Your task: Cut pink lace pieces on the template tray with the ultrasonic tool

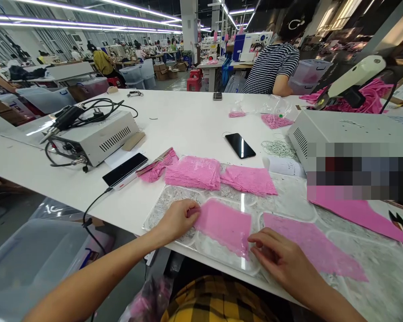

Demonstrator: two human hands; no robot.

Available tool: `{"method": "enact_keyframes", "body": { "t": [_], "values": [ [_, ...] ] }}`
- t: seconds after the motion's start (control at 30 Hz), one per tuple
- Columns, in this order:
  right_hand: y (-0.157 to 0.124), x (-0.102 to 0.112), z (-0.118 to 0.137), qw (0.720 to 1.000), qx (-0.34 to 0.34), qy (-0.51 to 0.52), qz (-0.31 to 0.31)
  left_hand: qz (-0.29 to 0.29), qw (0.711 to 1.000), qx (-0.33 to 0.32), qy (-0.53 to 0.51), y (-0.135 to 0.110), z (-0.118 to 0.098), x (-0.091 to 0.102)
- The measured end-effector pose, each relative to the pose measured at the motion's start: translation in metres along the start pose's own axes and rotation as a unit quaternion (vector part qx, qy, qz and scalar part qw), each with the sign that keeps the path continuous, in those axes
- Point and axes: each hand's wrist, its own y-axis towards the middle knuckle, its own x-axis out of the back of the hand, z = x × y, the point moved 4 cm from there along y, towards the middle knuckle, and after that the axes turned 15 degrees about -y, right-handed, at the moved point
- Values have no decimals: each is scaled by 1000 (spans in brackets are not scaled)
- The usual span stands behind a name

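Note:
A pink fabric piece with a scalloped lower edge lies flat on a clear plastic sheet in front of me. The fingers of my left hand are closed in a pinch at its left edge. By the right edge is my right hand, its thumb and forefinger apart with nothing seen between them. Another pink fabric piece is spread out beyond that hand. Behind, a stack of pink lace pieces sits beside a second, looser pink pile.
A black phone and a plugged-in phone lie on the table. Grey machine boxes stand left and right. Scissors rest at the right edge. A co-worker in a striped shirt sits across.

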Motion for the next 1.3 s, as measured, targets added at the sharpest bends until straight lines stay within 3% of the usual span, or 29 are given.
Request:
{"method": "enact_keyframes", "body": {
  "t": [0.27,0.47,0.7,0.83,0.9,1.0,1.1,1.2,1.3],
  "values": [
    [8,-16,9,994,73,-86,-7,9,1000,-10,19,1,1,2],
    [9,-12,5,997,42,-57,15,11,1000,1,17,3,3,5],
    [9,-5,6,996,9,-29,82,23,1000,13,16,3,5,5],
    [5,-3,3,996,8,-2,94,31,998,-10,57,1,1,5],
    [4,9,-11,998,-27,10,63,27,996,-27,81,-1,1,7],
    [7,44,-54,990,-139,-14,-31,13,993,-25,118,-2,6,15],
    [14,80,-109,944,-279,-118,-130,-12,991,-20,133,0,9,29],
    [23,91,-155,901,-363,-214,-100,-39,990,-29,131,5,4,42],
    [29,86,-180,903,-369,-206,-78,-51,989,-37,133,13,-7,47]
  ]
}}
